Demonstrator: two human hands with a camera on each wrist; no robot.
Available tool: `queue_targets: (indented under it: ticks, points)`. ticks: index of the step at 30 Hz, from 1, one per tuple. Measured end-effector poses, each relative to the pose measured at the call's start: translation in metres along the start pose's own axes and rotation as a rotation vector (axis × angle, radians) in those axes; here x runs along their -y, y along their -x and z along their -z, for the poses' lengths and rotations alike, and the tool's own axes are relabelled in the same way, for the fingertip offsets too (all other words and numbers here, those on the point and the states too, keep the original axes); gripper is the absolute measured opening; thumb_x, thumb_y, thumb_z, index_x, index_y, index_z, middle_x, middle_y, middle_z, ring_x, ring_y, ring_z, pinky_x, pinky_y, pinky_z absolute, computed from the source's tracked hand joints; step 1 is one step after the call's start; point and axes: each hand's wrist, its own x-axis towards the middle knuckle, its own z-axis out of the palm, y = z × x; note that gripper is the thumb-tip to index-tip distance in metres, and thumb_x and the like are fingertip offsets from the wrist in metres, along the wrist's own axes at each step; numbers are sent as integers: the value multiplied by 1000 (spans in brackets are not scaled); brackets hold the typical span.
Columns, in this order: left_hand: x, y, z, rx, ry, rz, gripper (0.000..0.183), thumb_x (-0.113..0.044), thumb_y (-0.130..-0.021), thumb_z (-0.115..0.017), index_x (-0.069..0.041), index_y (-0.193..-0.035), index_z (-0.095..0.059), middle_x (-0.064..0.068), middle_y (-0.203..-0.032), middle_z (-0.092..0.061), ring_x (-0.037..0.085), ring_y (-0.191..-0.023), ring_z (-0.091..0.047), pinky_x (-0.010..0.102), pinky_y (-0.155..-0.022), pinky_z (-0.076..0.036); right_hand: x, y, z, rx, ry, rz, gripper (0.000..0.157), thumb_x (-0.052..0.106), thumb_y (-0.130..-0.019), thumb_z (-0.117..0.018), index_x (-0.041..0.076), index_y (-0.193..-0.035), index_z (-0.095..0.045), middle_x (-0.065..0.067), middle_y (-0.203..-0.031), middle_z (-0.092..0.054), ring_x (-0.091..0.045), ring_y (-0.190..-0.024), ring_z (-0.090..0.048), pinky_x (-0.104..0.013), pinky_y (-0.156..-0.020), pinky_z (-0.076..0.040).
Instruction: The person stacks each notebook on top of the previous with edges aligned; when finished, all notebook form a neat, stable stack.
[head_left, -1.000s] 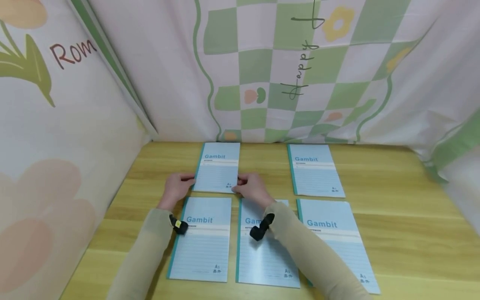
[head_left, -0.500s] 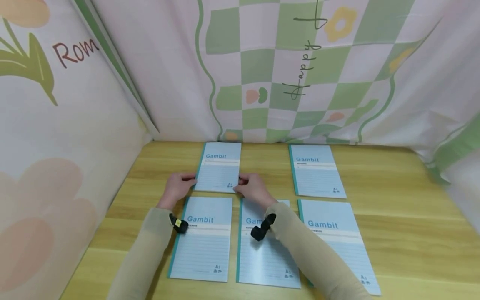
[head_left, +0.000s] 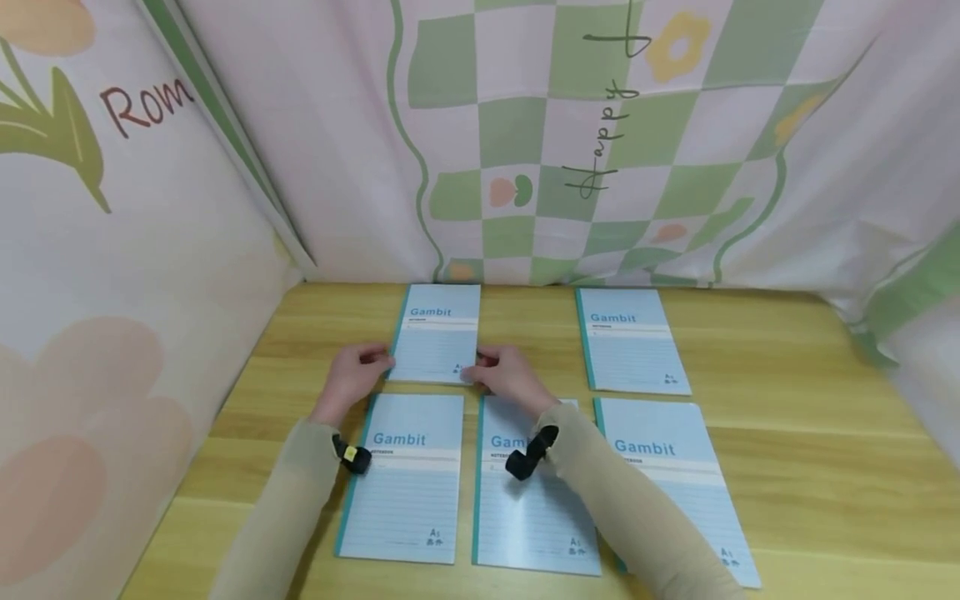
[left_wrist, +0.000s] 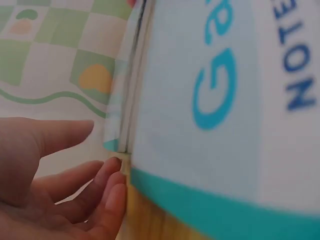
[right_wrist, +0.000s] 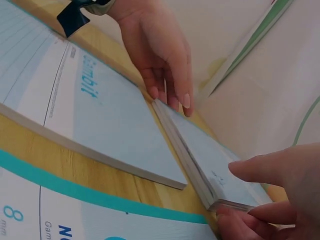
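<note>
A light-blue Gambit notebook [head_left: 435,346] with a teal spine lies flat at the back left of the table; its edge looks layered in the right wrist view. My left hand [head_left: 352,377] is at its spine side, low near the front corner. In the left wrist view the left hand's thumb and fingers [left_wrist: 112,200] are apart, beside the notebook's corner. My right hand [head_left: 510,379] pinches the front right corner, thumb over the cover and fingers at the edge. Part of the front middle notebook [head_left: 525,508] is hidden under the right wrist and sleeve.
Another notebook [head_left: 633,342] lies at the back right. In the front row are a left notebook [head_left: 408,492] and a right notebook [head_left: 667,450], partly covered by the right sleeve. A patterned curtain [head_left: 525,133] hangs along the wooden table's [head_left: 810,433] back edge.
The left hand's fingers have loosened slightly at the spine side, and its wrist has shifted a little left. My right thumb sits slightly further over the cover. The notebooks stay in place.
</note>
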Motion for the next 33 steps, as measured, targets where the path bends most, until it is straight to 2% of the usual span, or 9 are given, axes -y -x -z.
queue_targets:
  ticks: [3, 7, 11, 17, 23, 28, 33]
  points:
    - [1, 11, 8, -3, 9, -24, 55, -34, -101, -63, -5, -146, -53, 16, -135, -58, 32, -122, -54, 48, -102, -47, 1, 7, 4, -15, -1, 5, 52, 29, -94, -75, 8, -140, -61, -6, -110, -66, -20, -96, -62, -35, -83, -54]
    - [6, 29, 20, -3, -4, -93, 57, -33, -103, -62, 1, -146, -51, 23, -134, -58, 37, -123, -54, 51, -101, -47, 0, 21, 7, -31, 12, 23, 58, 36, -92, -76, 13, -143, -60, 0, -124, -66, -18, -112, -61, -42, -98, -51]
    - [12, 47, 26, 4, -34, -124, 54, -29, -104, -61, 5, -144, -51, 25, -133, -59, 38, -121, -56, 51, -100, -49, -4, 40, 9, 6, 11, 54, 54, 36, -93, -76, 13, -140, -62, 2, -121, -69, -17, -108, -65, -42, -98, -52]
    - [26, 74, 23, 25, -76, -114, 52, -28, -103, -63, 6, -141, -54, 22, -130, -62, 36, -120, -58, 50, -100, -50, -17, 65, 6, 111, 1, 130, 50, 32, -97, -72, 8, -140, -61, -2, -122, -70, -19, -111, -66, -41, -98, -52]
    - [34, 99, 11, 6, -23, -87, 51, -23, -100, -68, 4, -141, -55, 18, -129, -64, 32, -117, -61, 48, -99, -51, -27, 85, -2, 209, -4, 190, 51, 29, -98, -70, 1, -139, -60, -8, -123, -70, -22, -113, -66, -39, -95, -54]
    - [35, 122, 6, -23, 16, -35, 55, -19, -98, -70, 4, -144, -51, 19, -132, -63, 32, -118, -61, 48, -99, -51, -27, 99, -11, 293, -16, 191, 55, 33, -98, -70, 1, -141, -58, -8, -129, -68, -21, -113, -66, -36, -93, -55]
    - [37, 141, 5, -31, 37, 23, 56, -20, -96, -73, 2, -143, -54, 16, -131, -64, 31, -117, -61, 47, -99, -51, -27, 112, -15, 333, -46, 157, 59, 35, -97, -71, 2, -144, -56, -11, -139, -61, -15, -103, -68, -37, -89, -56]
